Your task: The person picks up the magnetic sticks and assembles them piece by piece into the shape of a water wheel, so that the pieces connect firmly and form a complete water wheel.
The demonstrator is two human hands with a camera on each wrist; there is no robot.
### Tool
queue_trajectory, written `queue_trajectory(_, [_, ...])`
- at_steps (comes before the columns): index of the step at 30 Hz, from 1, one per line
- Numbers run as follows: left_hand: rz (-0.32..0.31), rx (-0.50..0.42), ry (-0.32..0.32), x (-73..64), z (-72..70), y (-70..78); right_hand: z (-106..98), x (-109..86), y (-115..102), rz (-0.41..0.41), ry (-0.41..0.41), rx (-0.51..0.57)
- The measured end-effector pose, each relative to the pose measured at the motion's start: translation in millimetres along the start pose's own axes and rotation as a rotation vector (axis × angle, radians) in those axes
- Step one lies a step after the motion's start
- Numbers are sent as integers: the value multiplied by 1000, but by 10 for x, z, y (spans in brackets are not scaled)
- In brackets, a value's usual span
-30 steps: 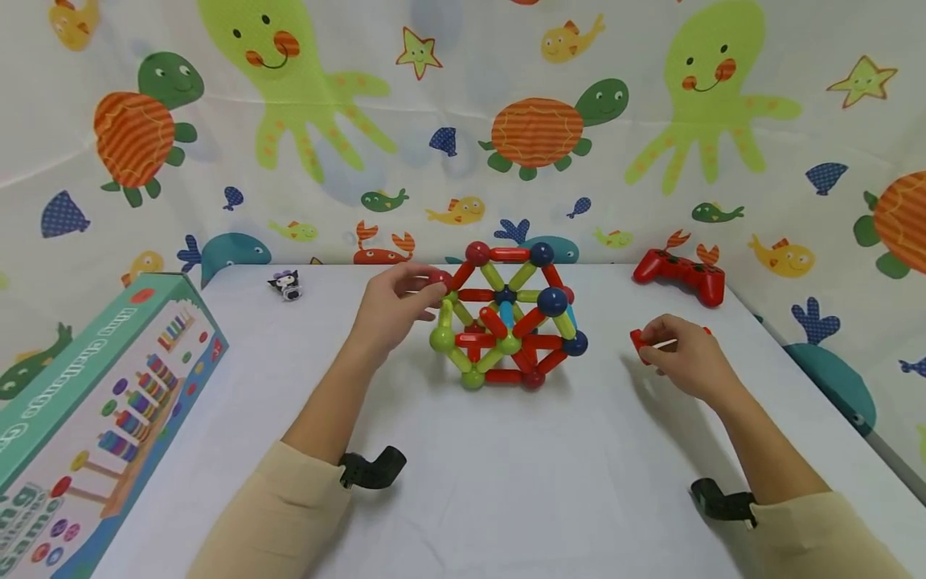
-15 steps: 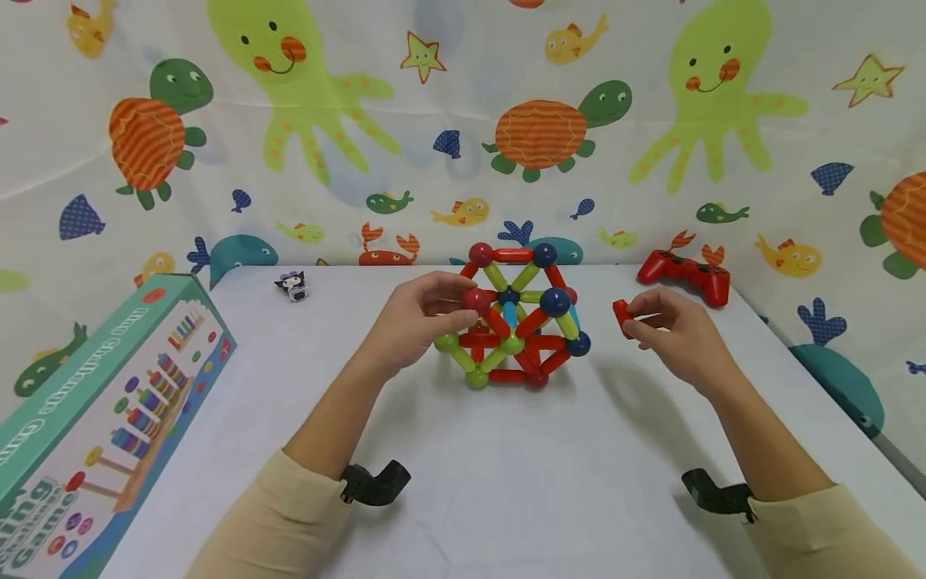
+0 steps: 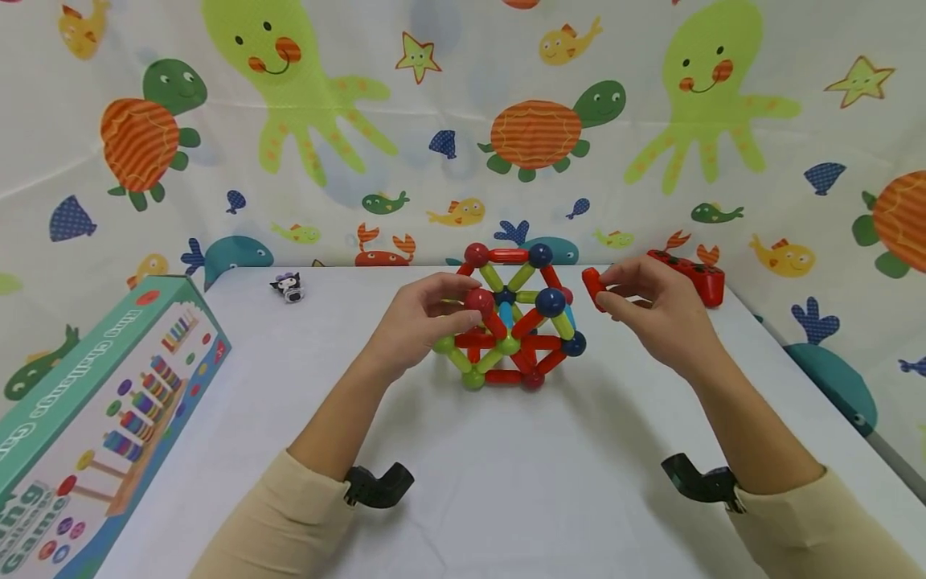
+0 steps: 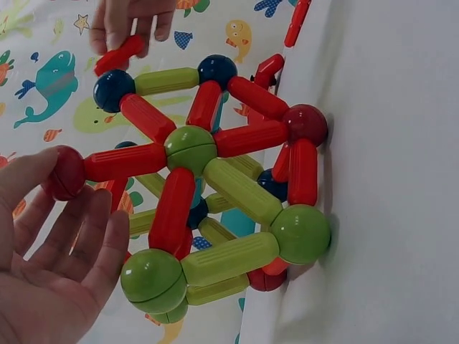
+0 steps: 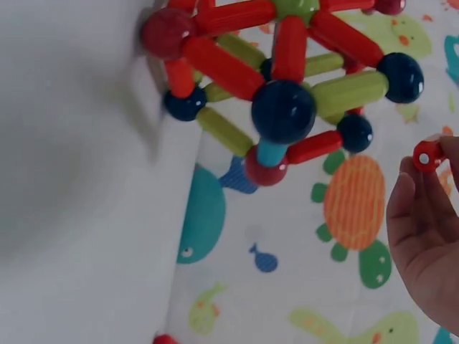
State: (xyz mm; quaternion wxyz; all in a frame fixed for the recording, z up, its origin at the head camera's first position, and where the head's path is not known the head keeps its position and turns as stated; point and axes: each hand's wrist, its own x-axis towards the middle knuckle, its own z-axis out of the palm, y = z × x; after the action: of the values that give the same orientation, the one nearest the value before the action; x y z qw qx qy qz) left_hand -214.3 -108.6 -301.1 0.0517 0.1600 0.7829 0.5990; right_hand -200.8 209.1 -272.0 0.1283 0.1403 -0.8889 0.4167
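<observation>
A ball-and-rod construction [image 3: 510, 345] of red, green, blue and dark balls stands on the table in the head view. At its upper left, my left hand [image 3: 412, 326] holds a red ball [image 3: 480, 301] between thumb and fingers. The left wrist view shows that red ball [image 4: 64, 172] touching the end of a red rod [image 4: 125, 163] that runs to a green ball. To the right of the construction, my right hand [image 3: 654, 314] pinches a short red rod [image 3: 593, 288], tilted and apart from it. One end of this rod [image 5: 424, 155] faces the right wrist camera.
A tall game box [image 3: 145, 386] stands on the white table [image 3: 506, 482] at the left. Near the back edge sit a small figurine [image 3: 288, 286] and a red game controller [image 3: 702, 277], partly behind my right hand. A patterned cloth [image 3: 463, 104] hangs behind.
My left hand has moved right with the red ball, from the construction's left side to its front. The right hand has carried the red rod left and up, closer to the construction.
</observation>
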Motion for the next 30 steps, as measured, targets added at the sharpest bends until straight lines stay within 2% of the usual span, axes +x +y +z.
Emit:
queue_trajectory(5, [2, 5, 5, -28, -31, -13, 106, 116, -182, -85, -21, 29])
queue_trajectory(9, [27, -10, 22, -47, -59, -3, 182, 196, -304, -103, -41, 37])
queue_trajectory(15, [131, 21, 135, -65, -81, 113, 309, 292, -458, -115, -58, 50])
queue_trajectory(19, [202, 41, 201, -86, -17, 190, 398, 343, -512, -133, -90, 88])
queue_trajectory(25, [286, 133, 219, -110, 55, 264, 515, 408, -586, -143, -127, 137])
queue_trajectory(30, [331, 230, 255, -122, 38, 258, 608, 450, -665, -134, -137, 151])
